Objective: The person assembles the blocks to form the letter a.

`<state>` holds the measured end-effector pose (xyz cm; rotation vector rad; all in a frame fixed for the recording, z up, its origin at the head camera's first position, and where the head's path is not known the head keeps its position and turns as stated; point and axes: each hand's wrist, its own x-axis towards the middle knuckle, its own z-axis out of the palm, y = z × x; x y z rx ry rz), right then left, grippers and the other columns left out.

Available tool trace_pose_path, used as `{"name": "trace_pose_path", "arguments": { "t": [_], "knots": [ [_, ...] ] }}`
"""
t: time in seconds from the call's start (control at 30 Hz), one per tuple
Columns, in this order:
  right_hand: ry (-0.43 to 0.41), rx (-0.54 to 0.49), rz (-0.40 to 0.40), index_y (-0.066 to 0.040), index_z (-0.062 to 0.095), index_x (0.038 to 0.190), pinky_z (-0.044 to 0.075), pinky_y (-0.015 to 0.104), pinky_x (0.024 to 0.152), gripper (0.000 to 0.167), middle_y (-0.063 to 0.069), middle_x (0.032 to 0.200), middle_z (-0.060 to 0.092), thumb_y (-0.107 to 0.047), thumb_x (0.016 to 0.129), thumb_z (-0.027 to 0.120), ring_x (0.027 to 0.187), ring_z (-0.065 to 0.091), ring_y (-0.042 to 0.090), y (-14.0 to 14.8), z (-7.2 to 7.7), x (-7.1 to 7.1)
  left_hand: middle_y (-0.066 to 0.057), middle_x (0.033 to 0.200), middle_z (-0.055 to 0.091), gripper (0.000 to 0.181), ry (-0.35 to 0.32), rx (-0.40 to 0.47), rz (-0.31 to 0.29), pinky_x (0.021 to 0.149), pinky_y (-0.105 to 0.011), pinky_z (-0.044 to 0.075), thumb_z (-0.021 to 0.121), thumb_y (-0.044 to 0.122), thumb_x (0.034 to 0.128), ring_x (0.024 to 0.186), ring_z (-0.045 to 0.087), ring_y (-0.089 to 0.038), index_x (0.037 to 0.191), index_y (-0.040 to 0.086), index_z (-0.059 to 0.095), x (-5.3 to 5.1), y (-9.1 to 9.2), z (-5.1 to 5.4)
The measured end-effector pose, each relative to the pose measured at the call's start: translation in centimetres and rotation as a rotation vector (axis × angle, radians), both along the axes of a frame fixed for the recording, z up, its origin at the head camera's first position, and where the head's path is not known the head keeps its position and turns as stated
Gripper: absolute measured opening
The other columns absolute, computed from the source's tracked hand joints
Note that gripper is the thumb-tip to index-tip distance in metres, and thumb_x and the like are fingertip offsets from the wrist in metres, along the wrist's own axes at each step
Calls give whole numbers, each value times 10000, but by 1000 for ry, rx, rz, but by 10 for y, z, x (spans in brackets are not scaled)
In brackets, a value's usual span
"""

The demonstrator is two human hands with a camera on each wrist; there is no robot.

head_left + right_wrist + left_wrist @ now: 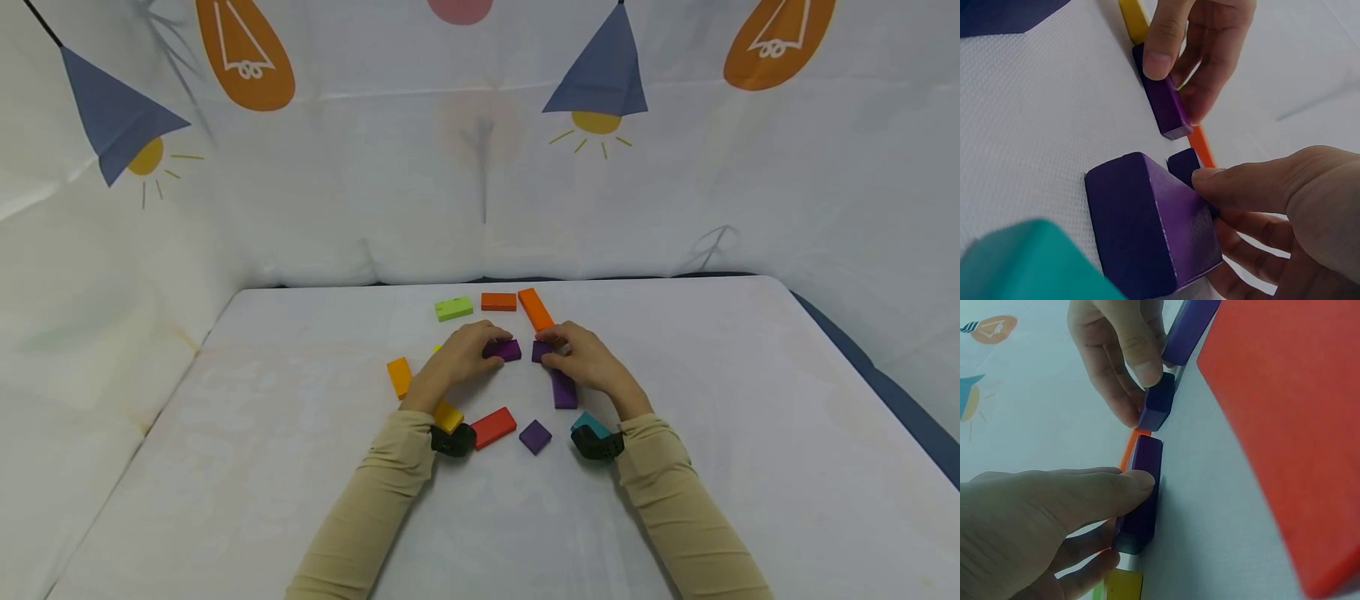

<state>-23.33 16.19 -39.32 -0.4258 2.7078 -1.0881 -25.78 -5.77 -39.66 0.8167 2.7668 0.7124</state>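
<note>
My left hand (461, 357) pinches a magenta-purple block (510, 350) between thumb and fingers, low over the white table. Facing it, my right hand (588, 360) holds a small dark purple block (538, 352) the same way. In the right wrist view a narrow gap parts the left block (1163, 103) from the small block (1182, 164). Another purple block (565, 392) lies under the right palm, nearer the wrist. A yellow block (1124, 585) sits just past the outer end of the left block, partly hidden by the left hand in the head view.
Behind the hands lie a lime-green block (453, 308), an orange block (498, 302) and a slanted orange one (535, 308). Nearer are a red block (495, 428), a purple square block (536, 437) and a teal block (590, 424). Amber blocks (400, 377) lie around the left wrist.
</note>
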Motion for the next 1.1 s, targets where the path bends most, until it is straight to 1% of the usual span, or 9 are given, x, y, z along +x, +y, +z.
{"name": "trace_pose_path", "arguments": {
  "t": [0.17,0.37,0.63,0.9,1.1],
  "knots": [
    [6,4,4,-48,550,1280,515,434,864,373,183,1221,556,-119,916,590,1031,558,317,0,0,0,-91,1221,594,394,11,-6,-25,990,-342,443,658,158,887,1076,543,-214,1272,103,590,-1,0,0],
    [16,1,14,-45,556,1279,497,452,893,369,183,1221,561,-103,916,587,1039,550,312,-1,1,0,-91,1219,592,377,12,2,-35,979,-339,449,651,152,892,1073,543,-213,1262,102,599,0,-1,1],
    [19,6,9,-53,559,1279,510,420,846,361,177,1223,548,-89,920,573,997,545,302,-2,0,0,-84,1224,604,365,7,8,-80,995,-330,442,653,147,890,1082,547,-206,1249,97,609,0,1,2],
    [33,-3,21,-51,565,1267,500,438,855,352,178,1239,543,-69,916,568,1014,546,311,-2,-1,0,-81,1232,601,367,9,8,-93,1004,-330,437,649,143,893,1092,548,-200,1254,99,605,0,2,1],
    [41,-4,29,-55,569,1262,496,430,851,348,174,1233,547,-67,914,568,1008,547,301,-2,-3,-1,-80,1234,600,367,16,1,-99,1006,-331,436,647,141,894,1101,547,-202,1256,99,603,0,3,1]
  ]
}}
